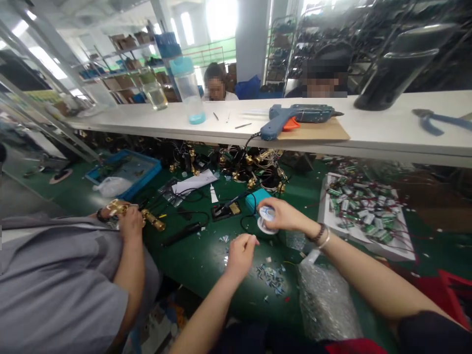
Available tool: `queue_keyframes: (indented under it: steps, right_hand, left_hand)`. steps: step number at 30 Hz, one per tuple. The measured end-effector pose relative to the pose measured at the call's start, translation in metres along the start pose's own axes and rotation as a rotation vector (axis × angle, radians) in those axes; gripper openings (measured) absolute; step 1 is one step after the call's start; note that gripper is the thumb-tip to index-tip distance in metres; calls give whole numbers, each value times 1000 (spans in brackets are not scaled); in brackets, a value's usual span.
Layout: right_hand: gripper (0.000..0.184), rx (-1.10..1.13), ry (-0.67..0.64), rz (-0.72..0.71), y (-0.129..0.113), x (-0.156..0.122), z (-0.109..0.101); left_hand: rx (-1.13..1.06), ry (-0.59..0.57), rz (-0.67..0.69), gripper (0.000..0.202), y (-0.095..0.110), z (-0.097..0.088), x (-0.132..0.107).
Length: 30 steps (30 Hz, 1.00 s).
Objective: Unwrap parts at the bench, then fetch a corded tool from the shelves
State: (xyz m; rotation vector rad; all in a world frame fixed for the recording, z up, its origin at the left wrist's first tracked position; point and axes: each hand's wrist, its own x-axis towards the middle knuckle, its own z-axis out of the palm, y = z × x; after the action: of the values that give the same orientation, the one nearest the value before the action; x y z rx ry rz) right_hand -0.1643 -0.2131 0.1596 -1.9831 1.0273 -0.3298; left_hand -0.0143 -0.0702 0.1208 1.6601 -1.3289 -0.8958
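My right hand (283, 214) is wrapped around a white spool (267, 213), which looks like a wire spool, just above the green bench. Its round end faces left, and the fingers cover the far side. Lower and to the left, my left hand (240, 251) is closed, thumb and fingertips together; whatever it pinches, if anything, does not show. Small grey-blue pieces (272, 279) lie scattered on the bench below my hands. Behind the spool stands a teal box (257, 198). A soldering iron (228, 202) seems to rest by a small black tray (225, 211).
At left, a co-worker's hand (131, 221) holds a brass fitting. A clear plastic bag (328, 300) lies near my right forearm. Right of it is a white tray (324, 211) of small green-and-white parts with red wires. Above runs a white shelf (228, 115) with a glue gun (295, 118).
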Motion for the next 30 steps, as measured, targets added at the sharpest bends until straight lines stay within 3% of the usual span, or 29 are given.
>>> queue_keyframes:
  steps: [3, 5, 7, 10, 12, 14, 17, 20, 22, 24, 27, 30]
  right_hand:
    - [57, -18, 432, 121, 18, 39, -4]
    - [59, -77, 601, 208, 37, 68, -8]
    - [60, -159, 587, 294, 58, 92, -7]
    - [61, -208, 417, 374, 82, 116, 7]
    - [64, -204, 337, 379, 90, 120, 18]
    - [70, -206, 312, 374, 92, 111, 22]
    - [73, -235, 425, 323, 92, 59, 18]
    - [73, -299, 538, 358, 97, -41, 29]
    - [86, -334, 547, 594, 103, -116, 60]
    - [103, -298, 498, 891, 112, -174, 104]
    - [107, -229, 478, 1113, 124, -211, 164]
    - [87, -214, 598, 1095, 133, -210, 185]
  left_hand:
    - [36, -40, -117, 49, -33, 1, -29]
    - [118, 5, -222, 54, -72, 2, -52]
    - [232, 102, -261, 55, -116, 0, -74]
    - [365, 197, -267, 60, -175, -10, -95]
    - [550, 242, -173, 67, -204, -17, -94]
    - [712, 241, -98, 71, -224, -23, -77]
    - [785, 200, 4, 72, -233, -17, -30]
    - [729, 91, 132, 67, -224, 9, 14]
    - [672, -38, 228, 62, -213, 33, 26]
    - [612, -182, 327, 57, -203, 56, 27]
    - [507, -368, 450, 53, -190, 80, 19]
    - [452, -376, 508, 53, -185, 81, 4]
